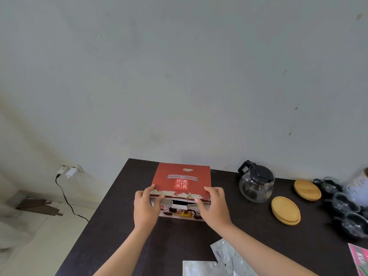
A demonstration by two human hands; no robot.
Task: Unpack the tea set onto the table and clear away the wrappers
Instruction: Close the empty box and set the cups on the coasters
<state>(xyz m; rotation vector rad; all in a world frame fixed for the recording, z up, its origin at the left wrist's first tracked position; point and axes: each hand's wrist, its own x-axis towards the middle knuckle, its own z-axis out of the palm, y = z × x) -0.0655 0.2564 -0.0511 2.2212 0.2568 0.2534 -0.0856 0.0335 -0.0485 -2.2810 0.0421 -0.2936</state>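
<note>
While both hands, left (146, 208) and right (214, 206), grip the red box (182, 182) near edge, glass teapot (255, 183) stands right of it on the surface (119, 226).

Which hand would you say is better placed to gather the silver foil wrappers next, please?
The right hand. Both hands hold the red cardboard box at its near edge, but the silver foil wrappers lie on the dark table beside the right forearm, whereas the left hand would have to cross over.

Both hands on red box (183, 181)
</note>
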